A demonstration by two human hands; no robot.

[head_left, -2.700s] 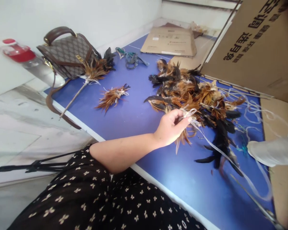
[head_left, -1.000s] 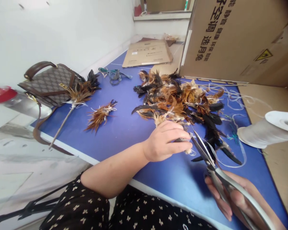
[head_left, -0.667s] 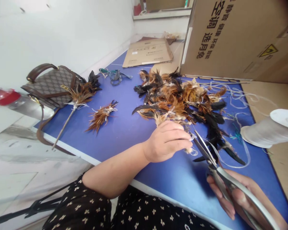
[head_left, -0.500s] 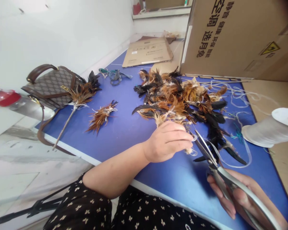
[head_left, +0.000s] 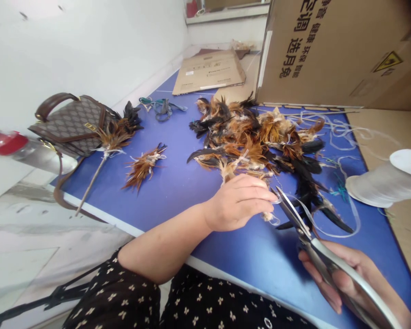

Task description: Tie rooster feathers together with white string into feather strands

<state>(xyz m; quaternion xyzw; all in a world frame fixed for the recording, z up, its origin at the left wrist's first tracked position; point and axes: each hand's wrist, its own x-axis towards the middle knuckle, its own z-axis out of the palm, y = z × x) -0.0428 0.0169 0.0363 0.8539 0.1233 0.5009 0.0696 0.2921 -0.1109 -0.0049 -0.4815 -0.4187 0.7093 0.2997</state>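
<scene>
My left hand (head_left: 241, 201) is closed on a small bundle of brown feathers (head_left: 228, 169); its pale tied end (head_left: 269, 216) sticks out below the fingers. A thin translucent ribbon (head_left: 308, 214) runs from near these fingertips, looping to the right over the table. Scissors (head_left: 303, 230) with silvery handles are gripped in my right hand (head_left: 354, 274). Their blades are slightly apart, tips beside my left fingertips at the ribbon. Whether the blades touch it, I cannot tell. Behind my left hand lies a heap of brown and black feather bundles (head_left: 233, 128).
A feather bundle on a stick (head_left: 92, 183) leans by a patterned handbag (head_left: 71, 119) and a red-capped bottle (head_left: 37, 153). One loose feather bundle (head_left: 145, 167) lies on the blue table (head_left: 178, 196). At right stand a ribbon spool (head_left: 380, 187) and a large cardboard box (head_left: 339, 59).
The scissors' tips have shifted slightly by my left fingertips. My left hand keeps its hold on the feather bundle, and the view has moved a little.
</scene>
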